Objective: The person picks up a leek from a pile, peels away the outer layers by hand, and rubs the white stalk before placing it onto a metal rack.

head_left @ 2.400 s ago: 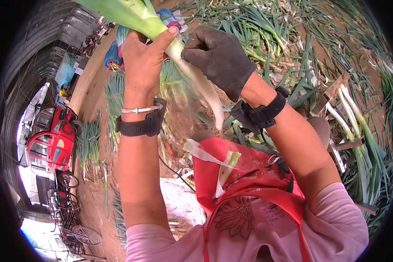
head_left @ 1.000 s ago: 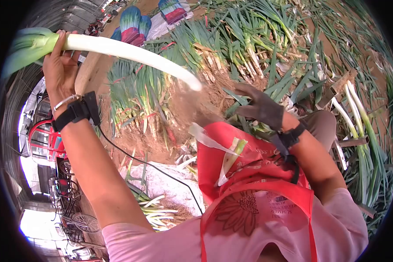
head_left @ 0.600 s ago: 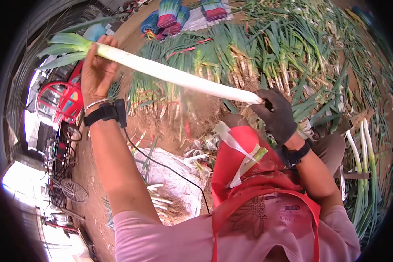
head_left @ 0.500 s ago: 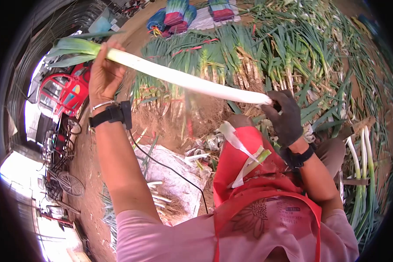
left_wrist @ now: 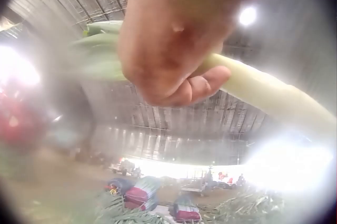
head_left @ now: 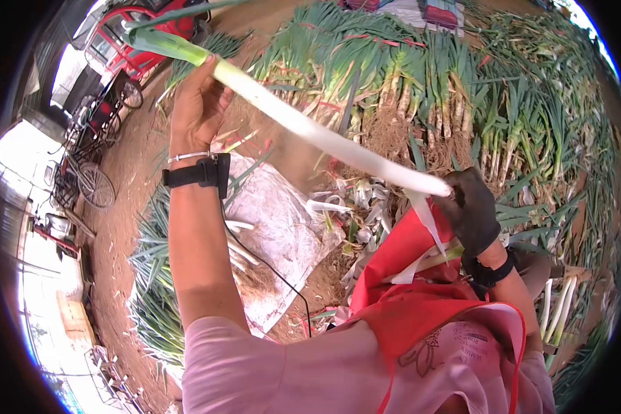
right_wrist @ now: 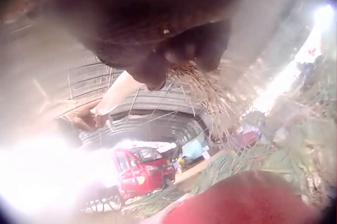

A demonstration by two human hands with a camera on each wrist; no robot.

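Note:
A long, thick green onion [head_left: 310,127] slants across the head view, its green leaves at the upper left and its smooth white shaft running down to the right. My bare left hand [head_left: 199,107] grips it where the leaves meet the shaft; in the left wrist view the fingers [left_wrist: 208,84] curl round it. My right hand [head_left: 475,214], in a dark glove, pinches the root end. Dry roots [right_wrist: 195,84] stick out beside the glove in the right wrist view. Below that hand, strips of peeled skin [head_left: 428,221] hang over the red apron [head_left: 393,252].
Bundles of green onions [head_left: 407,76] with red ties stand along the ground ahead. A whitish sheet [head_left: 283,193] lies at centre left, near more onions [head_left: 155,276]. Several peeled onions [head_left: 559,307] are at the right. A black cable [head_left: 272,269] trails from the left wrist.
The right hand left the shaft, was free one second ago, then took the root end. The left hand swung out left with the onion, then back inward. The head view has turned.

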